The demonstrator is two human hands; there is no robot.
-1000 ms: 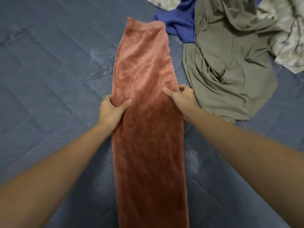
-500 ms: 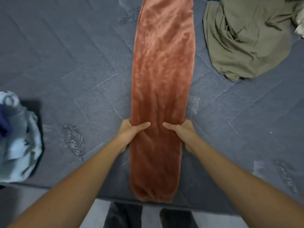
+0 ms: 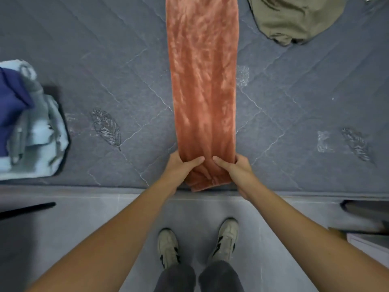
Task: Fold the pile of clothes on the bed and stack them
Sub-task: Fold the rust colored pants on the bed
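- The left hand [image 3: 181, 165] grips the near-left edge of the rust-coloured cloth [image 3: 203, 85], thumb on top, fingers tucked beneath.
- The right hand [image 3: 233, 168] grips the near-right edge likewise, thumbs almost meeting.
- The cloth lies as a long narrow strip on the grey bed [image 3: 105, 81], running away from both hands; its near end bunches between them at the bed's edge.
- A folded stack [image 3: 29, 123] sits well left of the left hand.
- An olive garment [image 3: 294, 17] lies beyond the right hand.
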